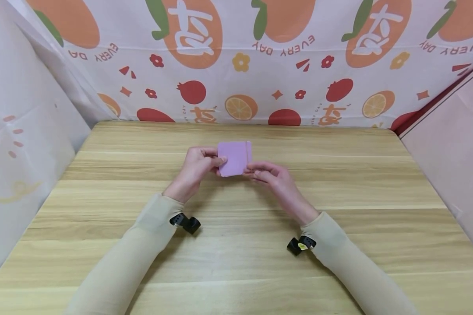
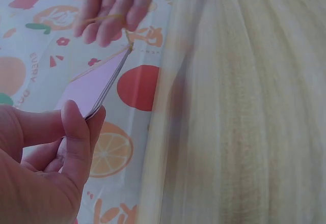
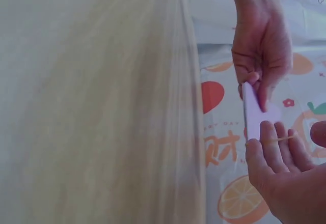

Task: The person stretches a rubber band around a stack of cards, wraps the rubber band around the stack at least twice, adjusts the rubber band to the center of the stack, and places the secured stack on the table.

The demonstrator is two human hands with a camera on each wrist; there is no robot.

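Nearest: both sleeves (image 1: pixel 122 258) are reaching in from the near edge, each wrist carrying a small black cam (image 1: pixel 191 225). Counter (image 1: pixel 236 245) is lying beneath, wood-grained.

Next out: L grip (image 1: pixel 195 166) is pinching the purple pad (image 1: pixel 233 158) at its L side, thumb on the upper face, fingers behind. R grip (image 1: pixel 273 175) is sitting at the pad's lower R corner; its fingers are extending loosely, thumb standing apart in the R wrist view, no pinch obs. A thin band (image 3: pixel 279 139) is running across those fingers and meeting the pad's edge. Whether it is looping fully round the pad: can't tell.

Pad location: btwn. the two grips, toward the far side of the counter, apparently off the surface acc. to the wrist views. Its R margin is showing a narrow strip beyond the band line.

Farthest: fruit-print cloth (image 1: pixel 276 83) is hanging behind the counter's far edge.

Assessment: step in hand appears to be working the band at the pad's R end; on or off, undetermined. Next move is probably calling for a steady L hold, w/ R fingers guiding the band under control past the corner. Risk, in my judgement: band slipping off the fingertips & snapping back.
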